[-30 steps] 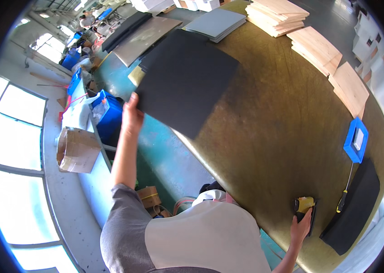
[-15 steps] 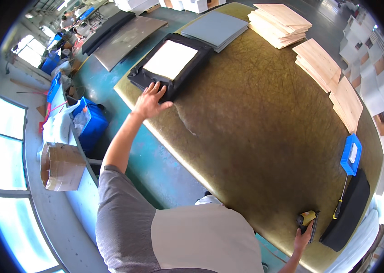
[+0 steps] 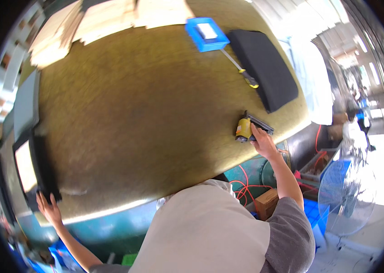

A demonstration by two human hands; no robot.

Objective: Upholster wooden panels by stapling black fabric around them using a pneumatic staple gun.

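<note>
Slippage looks the likeliest trouble at the lower left of the frame, where the left hand (image 3: 49,210) lies with fingers spread on the near corner of the black-covered panel (image 3: 42,164). That panel, pale in its middle, sits at the left end of the bench (image 3: 146,113), near the bright lower edge; whether the hand presses or merely rests cannot be told. A one-sided pull could swing the panel round or draw its corner over the edge, and a push up the frame could run it into the grey sheets (image 3: 26,107) just above it.

At the right of the frame, the right hand (image 3: 263,140) is wrapped around a yellow-and-black tool (image 3: 243,128), apparently a staple gun. Its trigger is hidden, so a careless squeeze while lifting could fire it early. The hands are well apart; bringing the tool across to the panel might put its nose near the left fingers. A swing up the frame might instead knock the screwdriver (image 3: 248,78), which lies between the blue tray (image 3: 214,46) and the tool, beside the black material (image 3: 267,70). The red hose (image 3: 246,184) below the bench edge could snag if it feeds the tool, though no link shows.
</note>
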